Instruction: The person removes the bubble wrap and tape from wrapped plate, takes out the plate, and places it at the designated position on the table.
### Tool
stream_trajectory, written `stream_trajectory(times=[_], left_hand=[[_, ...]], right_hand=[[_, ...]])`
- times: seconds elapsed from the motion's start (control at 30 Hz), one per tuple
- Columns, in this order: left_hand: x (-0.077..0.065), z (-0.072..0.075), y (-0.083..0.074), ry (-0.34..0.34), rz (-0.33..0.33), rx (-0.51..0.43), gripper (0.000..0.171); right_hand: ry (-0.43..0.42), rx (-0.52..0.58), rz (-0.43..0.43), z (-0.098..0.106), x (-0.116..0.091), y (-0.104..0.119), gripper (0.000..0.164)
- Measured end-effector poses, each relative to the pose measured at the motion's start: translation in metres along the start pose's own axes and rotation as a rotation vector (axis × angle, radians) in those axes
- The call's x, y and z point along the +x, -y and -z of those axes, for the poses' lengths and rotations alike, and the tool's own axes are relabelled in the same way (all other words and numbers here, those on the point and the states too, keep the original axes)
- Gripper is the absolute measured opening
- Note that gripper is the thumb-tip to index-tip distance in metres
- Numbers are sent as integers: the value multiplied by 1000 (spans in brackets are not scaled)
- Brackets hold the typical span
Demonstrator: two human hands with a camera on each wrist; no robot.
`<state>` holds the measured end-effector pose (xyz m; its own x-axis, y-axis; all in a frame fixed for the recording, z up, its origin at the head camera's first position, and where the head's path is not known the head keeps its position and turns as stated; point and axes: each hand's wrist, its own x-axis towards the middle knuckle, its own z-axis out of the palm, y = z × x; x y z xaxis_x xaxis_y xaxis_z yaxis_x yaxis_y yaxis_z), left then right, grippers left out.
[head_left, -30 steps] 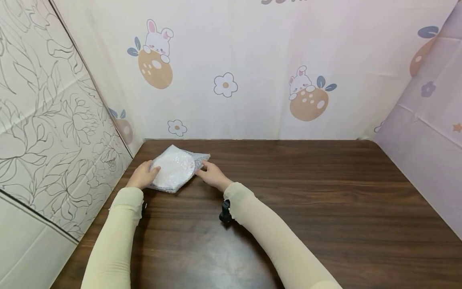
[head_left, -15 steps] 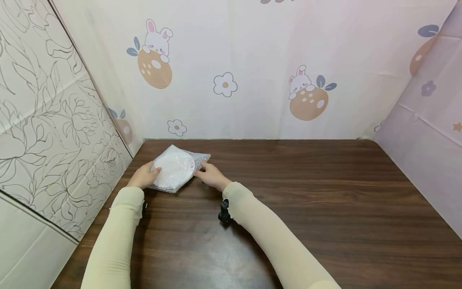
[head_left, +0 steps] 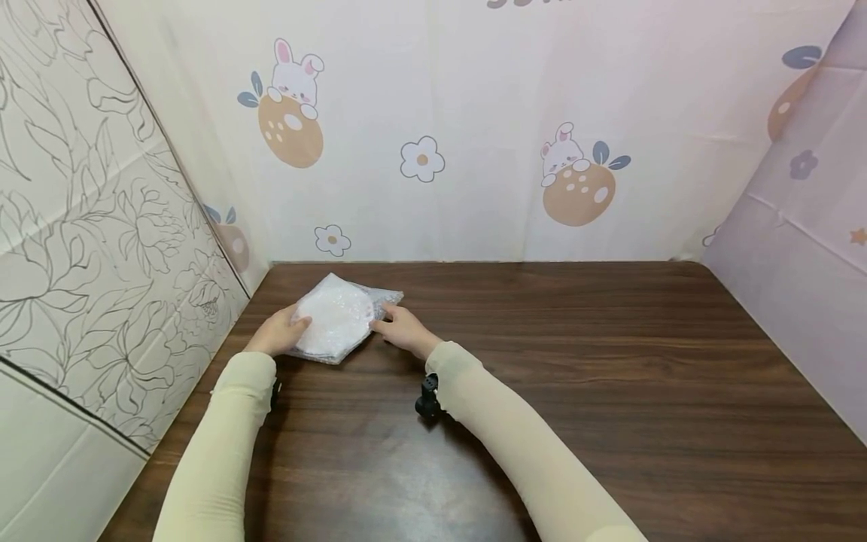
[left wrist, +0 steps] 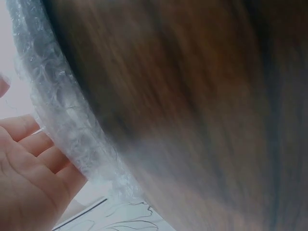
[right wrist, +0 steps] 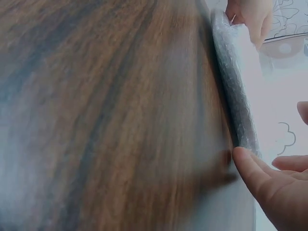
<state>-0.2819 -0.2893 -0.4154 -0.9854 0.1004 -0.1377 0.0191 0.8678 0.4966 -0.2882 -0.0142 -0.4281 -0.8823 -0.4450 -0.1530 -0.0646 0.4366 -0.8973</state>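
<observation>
three patterned walls (head_left: pixel 474 90) edge your table (head_left: pixel 542 406)
bubble-wrap sleeve (left wrist: pixel 60 94), white disc (head_left: pixel 335 316) inside — your left hand (head_left: pixel 278 332) pinches it, right hand (head_left: pixel 406 330) touches, grip unclear.

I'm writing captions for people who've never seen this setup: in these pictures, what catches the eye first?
Probably the shiny bubble-wrapped package, pale against the dark wooden table and lying toward its far left corner. The left hand holds its left edge, while the right hand touches it on the right. Behind the table, rabbit prints stand out on the pale backdrop.
</observation>
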Motion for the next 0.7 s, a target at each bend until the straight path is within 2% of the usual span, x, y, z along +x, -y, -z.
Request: stream_trajectory(times=[0.17, 0.43, 0.7], left_hand=[[0, -3, -4, -12, -38, 3, 66], [4, -8, -7, -24, -80, 10, 65], [1, -11, -14, 2, -76, -10, 67]], right_hand=[[-8, -49, 6, 5, -2, -2, 64], [-7, -51, 12, 15, -4, -6, 62], [-14, -81, 6, 24, -10, -8, 61]])
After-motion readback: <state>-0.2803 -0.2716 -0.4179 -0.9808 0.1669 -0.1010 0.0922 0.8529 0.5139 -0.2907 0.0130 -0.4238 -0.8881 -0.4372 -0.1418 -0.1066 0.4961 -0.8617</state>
